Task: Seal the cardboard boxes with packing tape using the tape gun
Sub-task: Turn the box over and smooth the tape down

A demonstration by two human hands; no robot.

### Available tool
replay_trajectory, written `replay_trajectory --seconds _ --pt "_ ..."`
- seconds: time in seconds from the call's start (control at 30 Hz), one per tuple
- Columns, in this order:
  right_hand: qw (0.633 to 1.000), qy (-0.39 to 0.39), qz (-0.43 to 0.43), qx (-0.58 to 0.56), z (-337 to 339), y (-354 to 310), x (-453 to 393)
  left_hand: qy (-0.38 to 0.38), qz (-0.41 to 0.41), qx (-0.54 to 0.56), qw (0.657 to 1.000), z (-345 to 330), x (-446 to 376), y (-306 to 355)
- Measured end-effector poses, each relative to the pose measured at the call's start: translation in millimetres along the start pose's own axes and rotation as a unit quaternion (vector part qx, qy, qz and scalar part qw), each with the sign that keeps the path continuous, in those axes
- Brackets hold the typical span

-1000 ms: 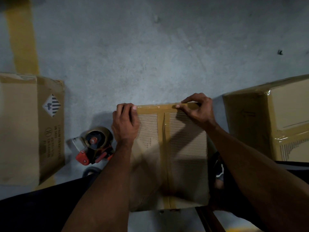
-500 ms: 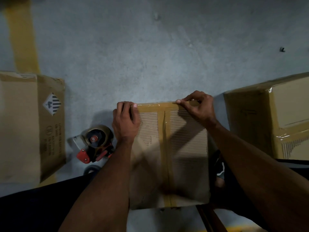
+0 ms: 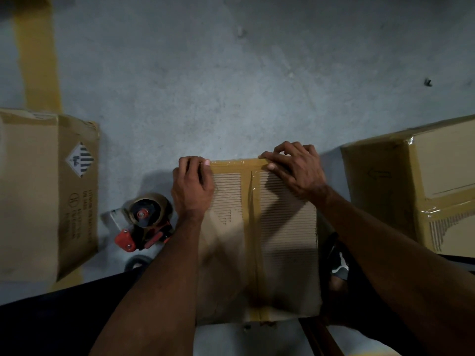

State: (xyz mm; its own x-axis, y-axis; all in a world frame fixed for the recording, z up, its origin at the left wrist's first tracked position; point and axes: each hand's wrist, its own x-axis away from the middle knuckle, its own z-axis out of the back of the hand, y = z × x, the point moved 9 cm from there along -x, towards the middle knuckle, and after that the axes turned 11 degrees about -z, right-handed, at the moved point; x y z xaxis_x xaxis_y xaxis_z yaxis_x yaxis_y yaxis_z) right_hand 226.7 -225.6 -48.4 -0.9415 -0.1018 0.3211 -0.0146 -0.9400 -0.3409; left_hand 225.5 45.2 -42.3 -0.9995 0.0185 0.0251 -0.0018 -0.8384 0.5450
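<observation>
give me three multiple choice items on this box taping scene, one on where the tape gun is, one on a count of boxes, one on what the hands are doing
1. Where does the tape gun lie?
A. on top of the middle box
B. on the floor, left of the middle box
C. in the right hand

2. How many cardboard boxes are in view?
A. one
B. three
C. five

3. What are the hands doing?
A. both press on the far edge of the middle box
B. both grip the tape gun
C. both hang idle off the box

Answers:
1 B: the gun sits on the concrete floor between the left box and the middle box, beside the left hand.
2 B: left box, middle box and right box.
3 A: the left hand and the right hand rest along the tape strip at the far edge.
</observation>
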Motion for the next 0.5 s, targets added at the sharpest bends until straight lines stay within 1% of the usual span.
replay_trajectory --seconds 0.3,0.4,0.5 --pt "0.998 -0.013 -0.055 -0.031 -0.8 5.3 -3.8 0.017 -0.003 0.001 1.000 1.7 0.9 1.7" --pt "0.997 -0.004 -0.057 -0.044 1.2 5.1 -2.6 0.020 -0.003 0.007 1.000 0.8 1.9 -0.6" --pt "0.998 0.004 -0.053 -0.034 4.0 5.4 -2.9 0.031 -0.006 0.014 0.999 1.9 1.1 -0.6"
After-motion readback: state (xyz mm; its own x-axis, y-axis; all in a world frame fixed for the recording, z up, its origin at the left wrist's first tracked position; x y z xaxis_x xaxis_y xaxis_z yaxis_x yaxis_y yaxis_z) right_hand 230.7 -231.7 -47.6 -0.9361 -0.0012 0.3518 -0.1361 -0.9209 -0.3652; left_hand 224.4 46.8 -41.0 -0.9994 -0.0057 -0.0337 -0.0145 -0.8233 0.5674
